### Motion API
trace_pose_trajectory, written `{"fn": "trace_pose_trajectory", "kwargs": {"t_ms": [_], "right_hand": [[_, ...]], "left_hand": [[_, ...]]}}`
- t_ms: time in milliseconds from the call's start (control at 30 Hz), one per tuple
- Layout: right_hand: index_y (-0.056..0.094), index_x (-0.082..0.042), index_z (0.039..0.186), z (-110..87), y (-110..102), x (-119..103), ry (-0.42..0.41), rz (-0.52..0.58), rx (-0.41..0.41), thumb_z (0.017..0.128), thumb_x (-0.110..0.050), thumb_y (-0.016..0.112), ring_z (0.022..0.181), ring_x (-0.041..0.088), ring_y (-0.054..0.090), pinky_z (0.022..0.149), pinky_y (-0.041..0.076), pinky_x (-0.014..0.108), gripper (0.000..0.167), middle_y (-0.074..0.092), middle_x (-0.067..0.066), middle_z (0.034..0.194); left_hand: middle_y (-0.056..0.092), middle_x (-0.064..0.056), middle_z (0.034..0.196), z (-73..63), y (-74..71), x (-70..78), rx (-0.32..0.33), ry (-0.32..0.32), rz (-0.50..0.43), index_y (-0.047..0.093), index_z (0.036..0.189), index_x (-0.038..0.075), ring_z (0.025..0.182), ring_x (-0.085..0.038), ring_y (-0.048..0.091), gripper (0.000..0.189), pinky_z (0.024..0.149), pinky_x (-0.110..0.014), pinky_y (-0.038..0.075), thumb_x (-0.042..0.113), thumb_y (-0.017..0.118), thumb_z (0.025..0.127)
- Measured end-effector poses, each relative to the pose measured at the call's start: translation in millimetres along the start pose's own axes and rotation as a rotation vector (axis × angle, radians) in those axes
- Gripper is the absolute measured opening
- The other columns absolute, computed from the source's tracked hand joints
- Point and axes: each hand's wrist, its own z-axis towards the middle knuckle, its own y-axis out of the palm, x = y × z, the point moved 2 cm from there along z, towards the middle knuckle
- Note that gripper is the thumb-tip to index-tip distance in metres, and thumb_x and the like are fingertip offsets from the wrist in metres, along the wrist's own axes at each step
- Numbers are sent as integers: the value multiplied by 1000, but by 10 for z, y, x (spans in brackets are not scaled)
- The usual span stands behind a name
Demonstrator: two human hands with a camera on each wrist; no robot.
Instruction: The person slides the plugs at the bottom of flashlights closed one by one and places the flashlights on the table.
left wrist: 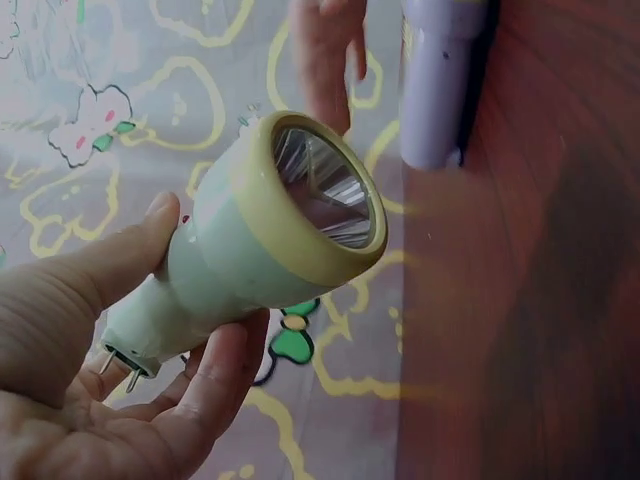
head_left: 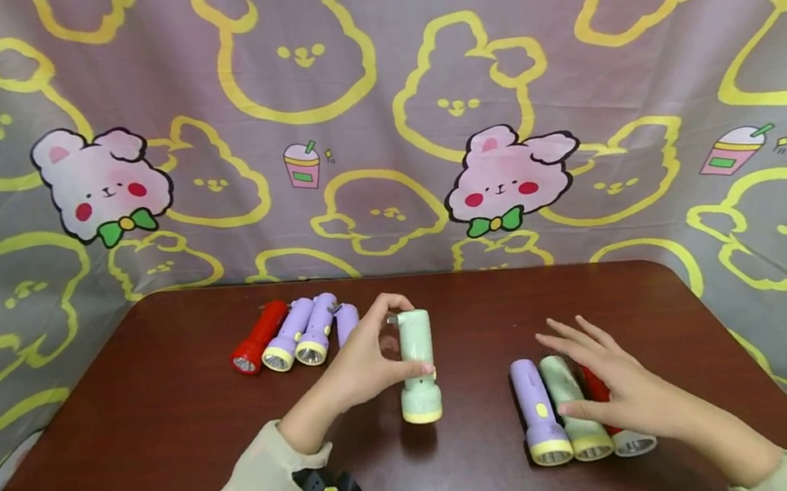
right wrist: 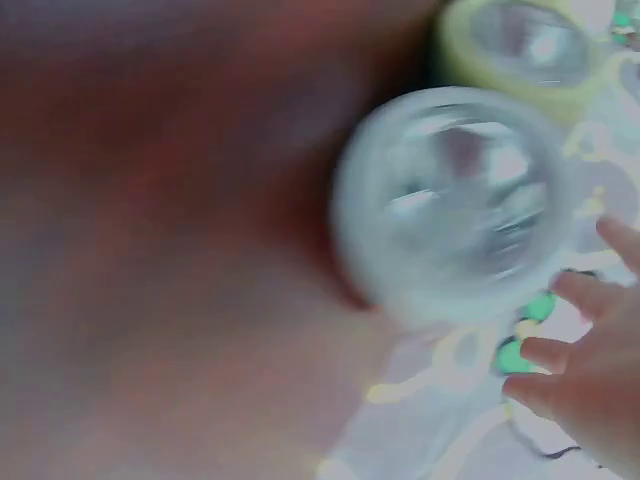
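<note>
My left hand [head_left: 360, 366] grips a pale green flashlight [head_left: 416, 340] above the middle of the table, thumb on one side and fingers on the other. Its yellow-rimmed head points down; in the left wrist view two metal prongs [left wrist: 120, 372] stick out near the tail. At the right, my right hand [head_left: 632, 388] is spread over a row of flashlights: a purple one [head_left: 532, 401], a green one [head_left: 563, 381] and a red one [head_left: 594, 385], partly hidden by the hand. In the right wrist view the fingers are extended beside a pale-rimmed flashlight head [right wrist: 350, 220].
Toward the back left of the dark wooden table [head_left: 165, 441] lie a red flashlight [head_left: 263, 333] and several purple flashlights [head_left: 317, 330], the rightmost partly behind my left hand. A black device [head_left: 347, 490] sits under the left sleeve. A patterned curtain [head_left: 365, 141] hangs behind the table.
</note>
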Motion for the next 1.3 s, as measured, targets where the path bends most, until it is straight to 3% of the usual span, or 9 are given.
{"fn": "trace_pose_trajectory", "kwargs": {"t_ms": [133, 267, 533, 733, 1000, 1300], "right_hand": [[43, -26, 149, 219, -29, -219, -13, 11, 49, 88, -25, 76, 145, 36, 31, 109, 35, 59, 70, 40, 3, 156], [47, -26, 147, 385, 45, -413, -6, 49, 63, 92, -26, 71, 135, 14, 49, 101, 47, 30, 60, 52, -3, 147], [51, -22, 143, 560, 228, -574, -3, 291, 54, 96, -20, 67, 117, 24, 65, 97, 54, 34, 50, 63, 5, 136], [54, -17, 141, 650, 266, -659, 27, 407, 32, 95, -19, 68, 110, 18, 68, 92, 56, 32, 48, 65, 8, 130], [58, -13, 135, 721, 322, -773, 36, 509, 21, 94, -18, 69, 110, 19, 68, 89, 57, 31, 42, 66, 7, 127], [60, -8, 131, 741, 379, -797, 13, 545, 33, 92, -14, 71, 102, 16, 70, 85, 58, 29, 41, 68, 13, 121]], "left_hand": [[57, -14, 111, -72, 61, 75, 0, 8, -25, 43, 125, 13, 78, -18, 67, 70, 73, -32, 58, 2, 86, 72], [59, -15, 110, -138, 138, 157, -5, 11, -39, 43, 128, 14, 79, -17, 68, 72, 72, -31, 59, 3, 87, 72], [62, -15, 108, -193, 209, 232, -24, 1, -23, 43, 129, 15, 82, -15, 67, 71, 71, -27, 59, 8, 87, 74], [63, -14, 109, -214, 222, 230, -7, 12, -13, 44, 131, 16, 84, -16, 68, 71, 73, -26, 60, 11, 88, 74], [59, -14, 117, -221, 274, 219, -1, 29, -15, 45, 131, 16, 78, -15, 65, 71, 71, -27, 60, 9, 87, 74], [60, -12, 120, -224, 327, 229, 0, 48, -27, 46, 131, 17, 79, -14, 66, 72, 71, -27, 60, 9, 88, 73]]}}
